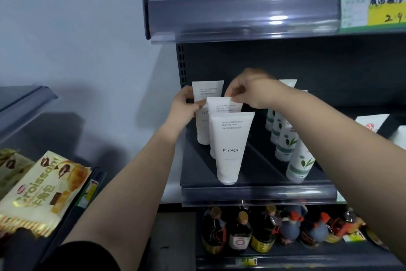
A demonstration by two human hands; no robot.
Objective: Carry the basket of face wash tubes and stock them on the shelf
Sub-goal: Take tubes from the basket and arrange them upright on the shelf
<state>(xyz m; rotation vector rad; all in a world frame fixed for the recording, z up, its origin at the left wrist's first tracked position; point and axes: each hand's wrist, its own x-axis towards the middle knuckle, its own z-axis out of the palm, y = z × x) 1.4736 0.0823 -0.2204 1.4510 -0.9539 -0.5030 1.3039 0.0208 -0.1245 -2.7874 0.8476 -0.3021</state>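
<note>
Three white FLORAL face wash tubes stand cap-down in a row on the dark shelf (259, 174). The front tube (230, 147) stands free near the shelf's front lip. Behind it is the middle tube (222, 107); my right hand (250, 93) pinches its top right edge and my left hand (186, 104) grips its left edge. The back tube (207, 93) stands just behind my left fingers. No basket is in view.
White tubes with green leaf prints (294, 156) line the shelf's right lane behind a divider. Dark bottles (239, 233) fill the shelf below. A price rail (241, 16) overhangs above. Croissant bags (41, 191) lie on a lower shelf to the left.
</note>
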